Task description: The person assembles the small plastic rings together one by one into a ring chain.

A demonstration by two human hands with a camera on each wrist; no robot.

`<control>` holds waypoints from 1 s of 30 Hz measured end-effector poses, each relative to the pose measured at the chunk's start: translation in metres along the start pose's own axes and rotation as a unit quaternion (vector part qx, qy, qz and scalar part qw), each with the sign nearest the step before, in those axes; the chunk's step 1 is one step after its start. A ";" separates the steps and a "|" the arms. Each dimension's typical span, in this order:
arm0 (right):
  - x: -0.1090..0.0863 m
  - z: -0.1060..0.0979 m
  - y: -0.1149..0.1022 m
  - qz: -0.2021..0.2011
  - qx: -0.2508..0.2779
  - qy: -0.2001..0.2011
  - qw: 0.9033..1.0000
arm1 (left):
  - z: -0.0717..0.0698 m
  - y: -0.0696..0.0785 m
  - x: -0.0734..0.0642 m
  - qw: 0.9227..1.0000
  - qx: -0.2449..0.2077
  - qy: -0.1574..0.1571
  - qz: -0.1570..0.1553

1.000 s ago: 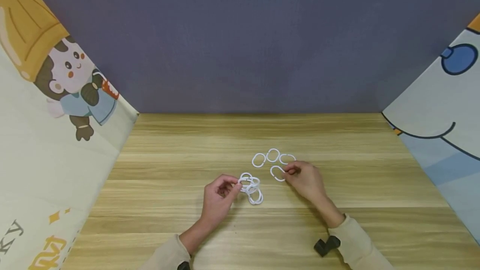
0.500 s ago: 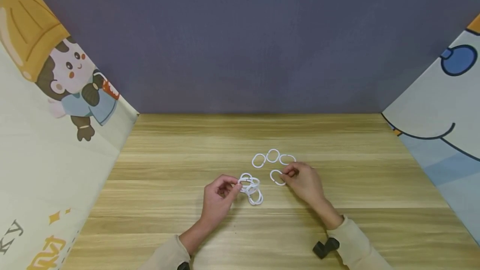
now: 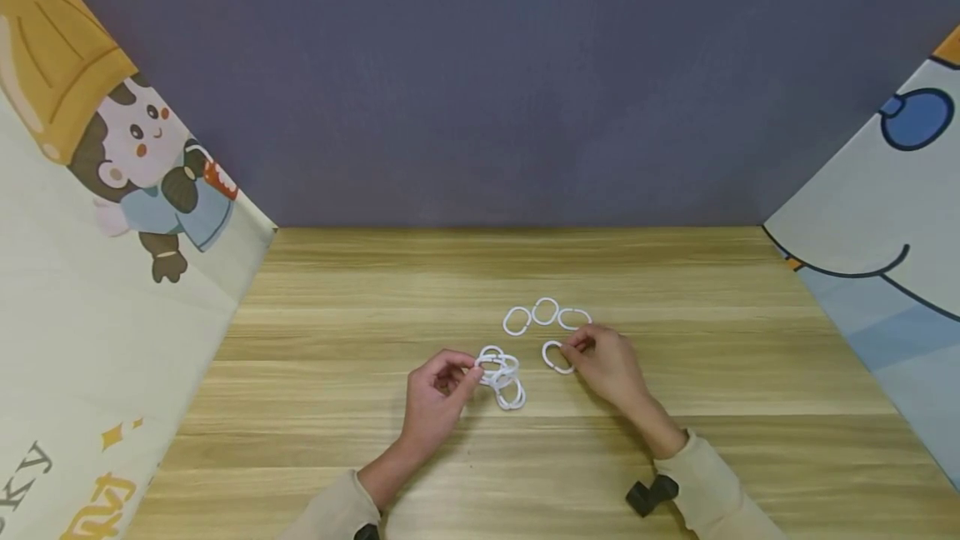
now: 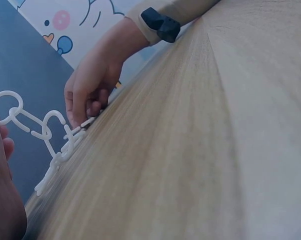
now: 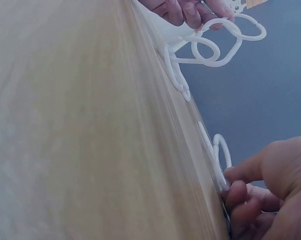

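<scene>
The left hand (image 3: 438, 398), left of the chain (image 3: 506, 375) of white rings, pinches its raised end, while its lower links rest on the table (image 3: 375, 273); the right hand (image 3: 609, 363) pinches a single ring (image 3: 547, 361) right of the chain, a narrow gap between; three loose rings (image 3: 535, 312) lie beyond the chain; the table's back edge runs well beyond it, wood stretching widely either side.

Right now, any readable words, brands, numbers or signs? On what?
"ky", grey, on the left wall panel; preceding letter cut off.
Orange lettering beside it: cut off by the frame, unreadable.
White links: none legible.
Black wrist device: none legible.
</scene>
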State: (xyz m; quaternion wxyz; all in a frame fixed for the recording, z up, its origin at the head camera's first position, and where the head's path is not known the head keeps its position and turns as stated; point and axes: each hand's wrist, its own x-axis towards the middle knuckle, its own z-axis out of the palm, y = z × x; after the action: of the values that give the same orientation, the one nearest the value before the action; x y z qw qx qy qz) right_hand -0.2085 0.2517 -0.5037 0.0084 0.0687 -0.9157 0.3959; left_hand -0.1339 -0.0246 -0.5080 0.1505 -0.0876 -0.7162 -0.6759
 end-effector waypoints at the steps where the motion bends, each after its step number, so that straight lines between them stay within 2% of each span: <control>1: 0.000 0.000 0.000 0.002 0.014 -0.002 1.000 | 0.000 0.000 0.000 1.000 0.001 0.000 0.001; 4: 0.001 0.001 -0.003 0.009 0.071 -0.014 0.997 | 0.000 0.000 0.000 1.000 0.001 0.000 0.004; 6: 0.001 0.001 -0.004 0.017 0.126 -0.025 0.992 | 0.000 0.000 0.001 1.000 0.001 0.000 0.005; 9: 0.001 0.002 -0.006 0.040 0.207 -0.048 0.976 | 0.000 0.000 0.001 1.000 0.003 -0.001 0.003; 12: 0.001 0.000 -0.008 0.059 0.261 -0.071 0.961 | 0.000 -0.001 0.001 1.000 0.002 -0.002 0.002; 17: 0.003 -0.005 -0.012 0.071 0.314 -0.101 0.942 | 0.002 -0.002 0.002 1.000 0.000 -0.002 0.004; 25: 0.010 -0.012 -0.013 0.062 0.388 -0.132 0.910 | 0.008 -0.003 0.008 1.000 -0.001 0.006 0.002; 30: 0.014 -0.016 -0.018 0.033 0.416 -0.134 0.899 | 0.011 -0.004 0.011 1.000 0.001 0.011 0.006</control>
State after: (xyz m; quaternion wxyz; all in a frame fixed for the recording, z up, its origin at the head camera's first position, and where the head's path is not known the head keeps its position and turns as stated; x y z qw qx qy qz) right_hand -0.2203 0.2496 -0.4791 -0.1572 0.0880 -0.6614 0.7281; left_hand -0.1466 -0.0148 -0.5090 0.1624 -0.0843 -0.7148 -0.6750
